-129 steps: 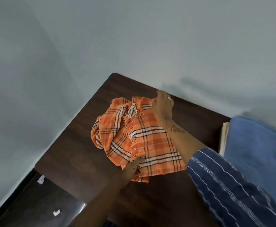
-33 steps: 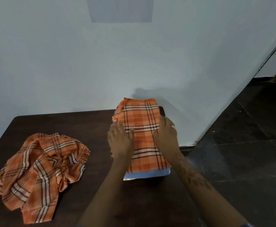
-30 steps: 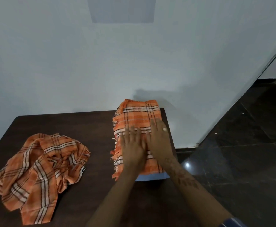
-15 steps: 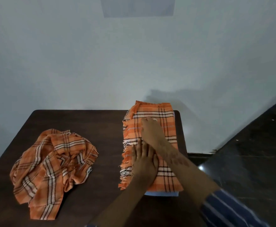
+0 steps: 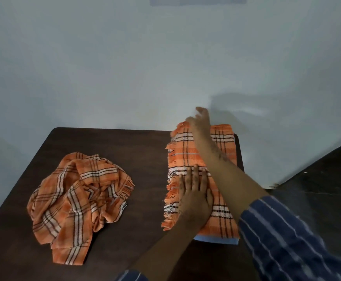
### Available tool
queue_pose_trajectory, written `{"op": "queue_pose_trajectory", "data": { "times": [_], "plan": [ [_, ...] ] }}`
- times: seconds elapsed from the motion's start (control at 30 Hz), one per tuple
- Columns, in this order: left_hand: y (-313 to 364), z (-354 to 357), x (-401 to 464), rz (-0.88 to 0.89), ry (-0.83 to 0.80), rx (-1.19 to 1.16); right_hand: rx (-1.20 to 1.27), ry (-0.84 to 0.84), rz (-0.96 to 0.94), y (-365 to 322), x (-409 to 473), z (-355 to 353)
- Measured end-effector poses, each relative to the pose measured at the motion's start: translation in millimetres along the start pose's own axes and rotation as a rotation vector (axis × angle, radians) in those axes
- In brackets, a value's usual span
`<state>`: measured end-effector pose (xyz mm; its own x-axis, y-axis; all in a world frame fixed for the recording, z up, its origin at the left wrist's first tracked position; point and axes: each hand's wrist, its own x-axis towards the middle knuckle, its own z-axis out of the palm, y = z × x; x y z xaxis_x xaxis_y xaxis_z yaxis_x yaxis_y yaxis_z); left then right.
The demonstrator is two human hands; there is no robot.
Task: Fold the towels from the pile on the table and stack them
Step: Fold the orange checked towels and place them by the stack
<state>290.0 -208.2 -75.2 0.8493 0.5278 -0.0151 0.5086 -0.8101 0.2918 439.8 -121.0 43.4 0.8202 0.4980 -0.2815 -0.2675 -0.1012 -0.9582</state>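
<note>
Left hand (image 5: 195, 196) lies flat, fingers straight & spread, palm down on the folded orange plaid towel w/ fringed edge (image 5: 188, 157), pressing its near half. Right hand (image 5: 201, 123) reaches over the far end of that towel, blurred; fingers look loose, but whether they pinch the far corner or hold nothing can't be told. Right forearm crosses the towel diagonally, w/ a dark blue striped sleeve (image 5: 283, 236) at the near right.

The folded towel tops a stack at the right end of the dark brown wooden table (image 5: 125, 147); its fringe hangs along the stack's left side. A light blue folded towel (image 5: 216, 240) shows as a thin strip under its near edge.

Left of the stack, well apart, a crumpled orange plaid towel (image 5: 76, 199) sits in a loose heap on the table. Pale grey-blue wall (image 5: 125, 67) stands behind the table; dark tiled floor (image 5: 317, 189) lies right of the stack.
</note>
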Motion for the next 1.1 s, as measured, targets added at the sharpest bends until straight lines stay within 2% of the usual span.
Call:
{"op": "queue_pose_trajectory", "data": {
  "times": [0.03, 0.1, 0.13, 0.2, 0.23, 0.27, 0.3, 0.4, 0.47, 0.5, 0.57, 0.67, 0.73, 0.8, 0.93, 1.0, 1.1],
  "plan": [
    [-1.2, 0.8, 1.5, 0.016, -0.010, -0.029, 0.127, 0.069, -0.090, -7.1, -6.0, 5.8],
    [-6.5, -12.3, 2.4, 0.003, -0.060, -0.171, 0.282, 0.049, -0.193, -23.0, -23.8, 23.3],
    [-7.9, -24.7, 1.0, -0.034, -0.094, -0.316, 0.293, 0.020, -0.209, -26.7, -34.9, 33.3],
    [-21.4, -55.7, -5.5, -0.205, -0.179, -0.762, 0.288, -0.003, -0.204, -22.4, -57.3, 52.8],
    [-40.2, -69.3, -11.8, -0.264, -0.162, -0.948, 0.280, -0.002, -0.181, -14.2, -69.6, 68.1],
    [-57.7, -75.6, -17.3, -0.302, -0.068, -1.027, 0.261, 0.002, -0.133, 1.1, -76.6, 76.8],
    [-89.3, -80.6, -25.2, -0.302, 0.047, -0.945, 0.197, 0.007, -0.063, 20.4, -86.2, 94.6],
    [-185.9, -73.6, -48.5, -0.313, 0.212, -0.423, -0.170, 0.013, 0.192, 97.6, -104.0, 132.6],
    [-256.7, -67.4, -65.9, -0.349, 0.223, -0.162, -0.387, -0.140, 0.278, 148.4, -121.1, 163.5],
    [-282.0, -65.4, -74.1, -0.378, 0.168, -0.102, -0.469, -0.248, 0.306, 168.0, -131.9, 174.0],
    [-327.5, -62.7, -91.4, -0.361, 0.025, -0.087, -0.660, -0.418, 0.292, 200.5, -150.7, 199.3],
    [-365.4, -62.8, -112.2, -0.141, -0.065, -0.195, -0.986, -0.509, 0.180, 224.1, -164.4, 218.5],
    [-383.7, -70.3, -118.8, -0.023, -0.093, -0.287, -1.059, -0.518, 0.168, 224.6, -168.2, 225.1],
    [-395.6, -77.9, -121.5, 0.065, -0.129, -0.292, -1.025, -0.405, 0.134, 219.5, -171.1, 230.7],
    [-414.6, -99.1, -123.9, 0.147, 0.041, -0.178, -0.818, 0.086, 0.031, 196.0, -167.0, 252.9],
    [-423.1, -109.7, -122.2, 0.091, 0.126, -0.160, -0.708, 0.208, -0.027, 175.9, -163.9, 263.8],
    [-438.2, -134.1, -116.3, -0.121, 0.295, -0.274, -0.675, 0.450, -0.137, 145.3, -159.1, 275.3]
  ]
}}
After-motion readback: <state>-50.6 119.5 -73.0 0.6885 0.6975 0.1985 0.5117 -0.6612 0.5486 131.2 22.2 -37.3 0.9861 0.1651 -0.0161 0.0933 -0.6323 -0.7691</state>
